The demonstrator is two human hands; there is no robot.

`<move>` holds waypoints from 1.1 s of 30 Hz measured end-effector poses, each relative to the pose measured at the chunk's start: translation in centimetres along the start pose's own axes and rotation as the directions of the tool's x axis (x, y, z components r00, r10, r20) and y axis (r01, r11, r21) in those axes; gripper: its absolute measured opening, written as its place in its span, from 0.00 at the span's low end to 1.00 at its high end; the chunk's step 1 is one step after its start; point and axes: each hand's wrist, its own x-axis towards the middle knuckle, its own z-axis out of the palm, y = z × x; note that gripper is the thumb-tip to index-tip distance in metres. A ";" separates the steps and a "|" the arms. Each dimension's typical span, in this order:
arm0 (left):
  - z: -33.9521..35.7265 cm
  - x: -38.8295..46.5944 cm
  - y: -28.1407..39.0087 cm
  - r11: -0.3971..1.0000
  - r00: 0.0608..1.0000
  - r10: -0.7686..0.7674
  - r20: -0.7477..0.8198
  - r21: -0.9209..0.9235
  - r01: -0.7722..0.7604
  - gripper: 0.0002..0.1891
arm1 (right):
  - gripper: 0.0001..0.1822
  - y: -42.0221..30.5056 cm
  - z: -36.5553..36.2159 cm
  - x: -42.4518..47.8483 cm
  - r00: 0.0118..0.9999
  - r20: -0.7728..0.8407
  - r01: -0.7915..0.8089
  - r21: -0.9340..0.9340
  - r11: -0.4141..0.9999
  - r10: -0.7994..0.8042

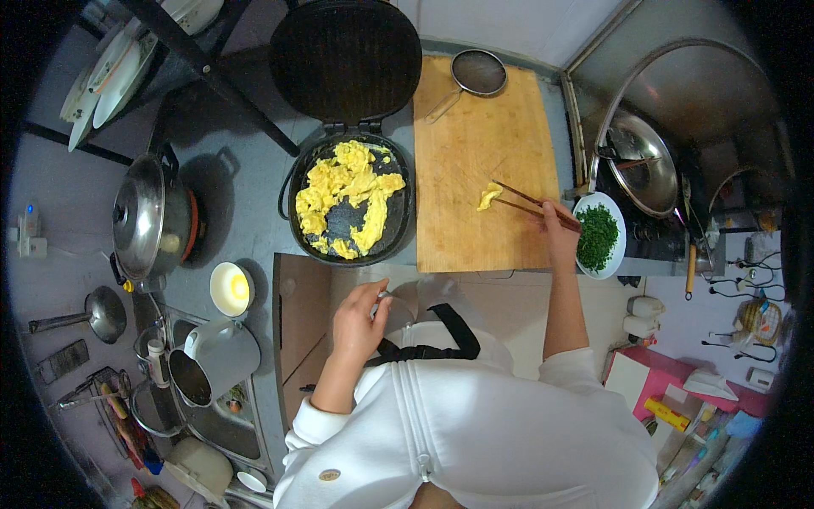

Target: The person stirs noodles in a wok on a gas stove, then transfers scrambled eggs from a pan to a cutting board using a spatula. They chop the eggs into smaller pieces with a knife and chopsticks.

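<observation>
My right hand (559, 235) holds a pair of wooden chopsticks (531, 209) over the right part of a wooden cutting board (470, 235). A piece of cooked egg (489, 196) sits between the chopstick tips; whether it touches the board I cannot tell. Left of the board, an electric griddle pan (400, 223) stands with its ridged lid (345, 60) raised. Scrambled egg (331, 184) lies in clumps on its dark plate. My left hand (359, 321) hangs in front of my body, below the pan, fingers loosely bent and thumb apart.
Against the board's right edge is a white bowl of chopped greens (598, 237). A wire strainer (478, 73) lies at the board's back. On the left are a lidded pot (149, 216), a bowl with egg residue (231, 289) and a pitcher (222, 359) by the sink (248, 439).
</observation>
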 end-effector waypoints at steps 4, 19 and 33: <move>0.2 -0.3 -0.5 1.000 1.000 -0.021 -0.016 0.019 0.021 0.13 | 0.12 -4.1 -0.1 0.8 0.994 0.084 0.086 -0.142 0.986 -0.074; -2.5 -3.5 -2.9 0.983 0.975 -0.182 -0.128 -0.053 0.177 0.13 | 0.17 -0.8 16.1 -5.3 0.717 0.557 -0.666 0.368 0.649 0.419; -3.1 -2.9 -4.0 0.998 0.992 -0.069 -0.102 -0.010 0.068 0.13 | 0.13 -0.5 14.0 -5.9 0.682 0.475 -0.721 0.566 0.400 0.557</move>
